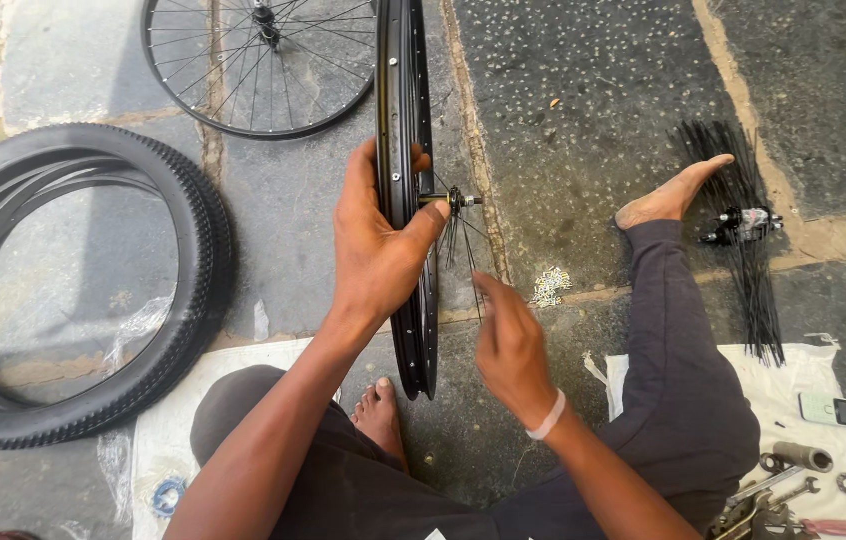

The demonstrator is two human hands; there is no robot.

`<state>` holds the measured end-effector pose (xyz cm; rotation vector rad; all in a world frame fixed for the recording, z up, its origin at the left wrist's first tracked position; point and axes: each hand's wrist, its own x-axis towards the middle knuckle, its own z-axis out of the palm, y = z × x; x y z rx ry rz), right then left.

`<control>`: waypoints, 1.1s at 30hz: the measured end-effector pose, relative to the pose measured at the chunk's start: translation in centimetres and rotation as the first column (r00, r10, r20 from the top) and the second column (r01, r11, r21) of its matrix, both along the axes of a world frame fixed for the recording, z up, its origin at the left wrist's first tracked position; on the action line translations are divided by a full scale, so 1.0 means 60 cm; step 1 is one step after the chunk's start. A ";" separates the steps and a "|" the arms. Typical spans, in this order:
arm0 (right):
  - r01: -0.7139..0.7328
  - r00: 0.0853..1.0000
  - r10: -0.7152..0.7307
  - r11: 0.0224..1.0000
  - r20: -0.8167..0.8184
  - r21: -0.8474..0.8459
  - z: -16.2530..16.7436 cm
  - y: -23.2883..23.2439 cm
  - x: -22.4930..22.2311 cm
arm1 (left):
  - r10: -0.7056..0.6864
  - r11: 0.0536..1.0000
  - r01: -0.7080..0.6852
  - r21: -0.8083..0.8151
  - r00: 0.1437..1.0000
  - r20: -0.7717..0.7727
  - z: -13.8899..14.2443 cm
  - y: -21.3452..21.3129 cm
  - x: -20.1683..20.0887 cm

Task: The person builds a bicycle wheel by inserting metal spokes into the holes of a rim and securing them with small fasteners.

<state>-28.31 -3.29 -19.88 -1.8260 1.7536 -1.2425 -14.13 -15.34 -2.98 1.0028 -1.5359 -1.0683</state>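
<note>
Rim (pixel 405 150): upright on edge between the legs, long axis running away from the person.
Hub (pixel 459 200): points right.
Left hand (pixel 375 250): grasping rim.
Right hand (pixel 509 345): pinching spoke (pixel 473 290).

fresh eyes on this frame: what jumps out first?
Dead centre, the left hand grips a black bicycle rim held edge-on, while the right hand fingers loose spokes hanging from the hub. At far left lies a stack of knobby black tyres on the stone floor. At right, a bundle of black spokes lies beyond the person's bare foot.
</note>
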 end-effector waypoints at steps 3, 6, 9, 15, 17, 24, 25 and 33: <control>-0.046 0.961 -0.001 0.985 0.276 0.165 -0.041 -0.115 0.039 | -0.022 1.000 0.022 0.015 0.999 -0.024 0.005 0.006 -0.009; 0.200 0.979 -0.197 0.920 -0.046 0.337 -0.095 -0.187 0.051 | 0.020 0.998 -0.018 0.056 0.999 -0.036 0.009 0.018 -0.008; 0.396 0.918 -0.342 0.814 -0.199 0.425 -0.139 -0.222 0.055 | 0.044 0.997 -0.040 0.073 0.998 -0.050 0.008 0.032 0.001; 0.522 0.848 -0.497 0.844 -0.184 0.125 -0.179 -0.212 0.055 | 0.018 0.997 -0.015 0.070 0.998 -0.053 -0.002 0.054 0.021; 0.522 0.850 -0.495 0.837 -0.181 0.163 -0.188 -0.208 0.056 | 0.012 0.997 -0.007 0.075 0.998 -0.066 -0.005 0.054 0.021; 0.480 0.861 -0.473 0.877 -0.190 -0.008 -0.221 -0.213 0.044 | 0.016 0.998 -0.010 0.067 0.996 -0.093 -0.006 0.050 0.019; 0.460 0.870 -0.454 0.888 -0.192 -0.012 -0.215 -0.204 0.044 | 0.022 0.997 -0.016 0.073 0.996 -0.090 -0.004 0.050 0.019; 0.020 0.543 -0.343 0.918 0.766 0.396 0.016 -0.079 0.063 | 0.039 0.992 -0.051 0.118 0.994 0.102 0.030 0.022 0.040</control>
